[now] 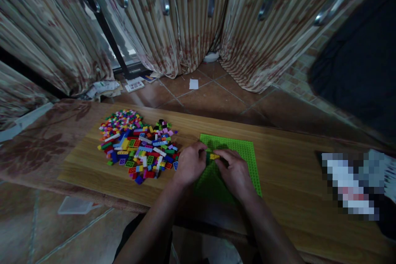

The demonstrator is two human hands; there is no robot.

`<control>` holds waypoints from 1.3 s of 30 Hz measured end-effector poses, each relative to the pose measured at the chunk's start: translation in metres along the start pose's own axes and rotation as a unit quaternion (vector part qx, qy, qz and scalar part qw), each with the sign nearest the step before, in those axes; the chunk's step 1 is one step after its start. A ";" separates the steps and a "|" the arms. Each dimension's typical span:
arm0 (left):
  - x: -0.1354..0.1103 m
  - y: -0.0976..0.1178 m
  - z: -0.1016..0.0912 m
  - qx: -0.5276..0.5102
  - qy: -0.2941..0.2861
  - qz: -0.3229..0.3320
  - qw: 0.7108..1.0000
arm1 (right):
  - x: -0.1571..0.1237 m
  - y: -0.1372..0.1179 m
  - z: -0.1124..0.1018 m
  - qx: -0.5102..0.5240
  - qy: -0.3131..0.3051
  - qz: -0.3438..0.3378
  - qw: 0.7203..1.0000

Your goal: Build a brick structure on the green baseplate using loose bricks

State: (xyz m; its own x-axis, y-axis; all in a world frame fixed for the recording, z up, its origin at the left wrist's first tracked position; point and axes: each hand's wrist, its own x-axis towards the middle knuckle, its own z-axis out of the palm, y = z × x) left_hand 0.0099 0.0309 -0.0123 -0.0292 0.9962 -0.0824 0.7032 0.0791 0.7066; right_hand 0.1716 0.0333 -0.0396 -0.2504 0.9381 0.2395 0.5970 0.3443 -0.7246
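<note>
A green studded baseplate (244, 150) lies flat on the wooden table (287, 165). Both my hands rest over its near half. My left hand (189, 164) is curled, its fingers closed at the left end of a small yellow brick (214, 156). My right hand (235, 171) is also closed, pinching the same brick from the right. The brick sits just above the plate; whether it touches the studs I cannot tell. A heap of several loose bricks in many colours (137, 148) lies to the left of my left hand.
Striped curtains (185, 20) hang behind the table over a brown tiled floor (213, 90). Papers and cards (134, 85) lie on the floor by the window. A blurred-out object (352, 181) sits at the table's right end. A patterned cloth (34, 144) covers the left.
</note>
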 end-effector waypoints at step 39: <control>0.006 0.006 0.009 0.021 0.020 -0.074 0.997 | 0.015 0.006 -0.003 -0.006 -0.036 0.019 0.999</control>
State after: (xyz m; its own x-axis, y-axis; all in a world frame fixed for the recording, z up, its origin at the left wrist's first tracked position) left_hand 0.0208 0.0370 -0.0151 -0.1617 0.9747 -0.1545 0.7181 0.2236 0.6591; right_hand 0.1742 0.0492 -0.0383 -0.2813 0.9455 0.1638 0.6164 0.3089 -0.7244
